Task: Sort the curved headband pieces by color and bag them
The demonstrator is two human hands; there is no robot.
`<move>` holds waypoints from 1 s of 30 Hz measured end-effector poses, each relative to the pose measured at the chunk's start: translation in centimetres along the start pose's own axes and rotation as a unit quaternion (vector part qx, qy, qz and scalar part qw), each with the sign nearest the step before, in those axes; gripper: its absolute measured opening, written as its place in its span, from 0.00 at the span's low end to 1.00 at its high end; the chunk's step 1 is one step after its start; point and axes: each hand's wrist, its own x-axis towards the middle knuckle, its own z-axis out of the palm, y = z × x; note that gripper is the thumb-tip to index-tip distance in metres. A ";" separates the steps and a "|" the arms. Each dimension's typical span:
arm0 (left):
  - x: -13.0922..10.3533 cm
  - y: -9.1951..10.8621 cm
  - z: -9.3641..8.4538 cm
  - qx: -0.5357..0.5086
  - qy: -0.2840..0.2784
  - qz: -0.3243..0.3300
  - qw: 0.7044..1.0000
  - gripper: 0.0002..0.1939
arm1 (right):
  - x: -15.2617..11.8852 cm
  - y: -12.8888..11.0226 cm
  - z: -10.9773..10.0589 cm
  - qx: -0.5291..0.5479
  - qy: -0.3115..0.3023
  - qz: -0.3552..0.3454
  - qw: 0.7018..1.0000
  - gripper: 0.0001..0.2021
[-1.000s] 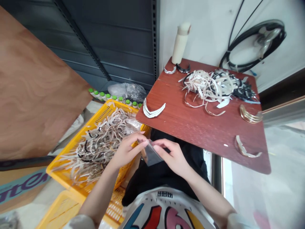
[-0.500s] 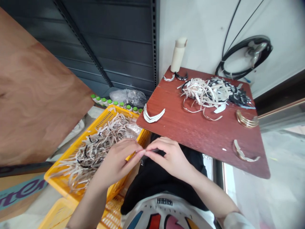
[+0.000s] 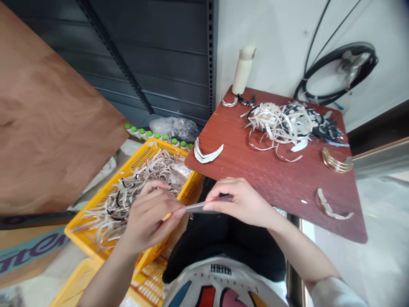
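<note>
Between my hands, over my lap, stretches a thin translucent strip (image 3: 195, 207). My left hand (image 3: 155, 213) pinches its left end between thumb and finger, above the right side of the yellow crate (image 3: 83, 247). My right hand (image 3: 238, 200) grips the strip's other end near the front edge of the red-brown table (image 3: 275, 179). Many curled white, metallic and black strips (image 3: 150, 179) fill the crate. On the table lie a tangled heap of white and black strips (image 3: 281, 123) and a nested stack of white curved pieces (image 3: 207, 154).
A cream bottle (image 3: 243, 70) stands at the table's back left corner. Gold curved pieces (image 3: 337, 162) and a pale curved piece (image 3: 332, 209) lie on its right side. Green-capped bottles (image 3: 149, 134) line the floor behind the crate. A brown board (image 3: 54, 115) leans at left.
My hands have moved apart, and a length of the translucent strip now shows between them. The view has shifted slightly.
</note>
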 end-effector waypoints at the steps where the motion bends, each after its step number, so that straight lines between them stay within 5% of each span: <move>1: -0.4 0.0 -0.3 -0.002 0.015 -0.003 1.000 0.05 | -0.4 0.2 -0.3 -0.016 0.001 0.002 1.000 0.06; 9: -3.9 1.3 -2.3 0.025 0.049 -0.051 0.997 0.05 | -1.9 2.3 0.5 0.013 0.018 -0.009 1.000 0.06; 15: -8.7 3.6 -5.2 0.069 0.061 -0.138 0.986 0.07 | 0.1 3.0 5.7 0.133 0.053 -0.037 0.989 0.11; 20: -13.5 6.1 -6.9 0.109 0.081 -0.226 0.964 0.09 | 1.8 3.3 10.5 0.191 0.016 -0.059 0.980 0.16; 26: -18.9 8.5 -7.6 0.133 0.124 -0.354 0.917 0.06 | 2.5 3.9 15.6 0.171 -0.092 -0.115 0.974 0.10; 30: -24.9 10.4 -8.9 0.134 0.170 -0.479 0.851 0.03 | 2.3 4.7 17.7 0.133 -0.086 -0.127 0.979 0.08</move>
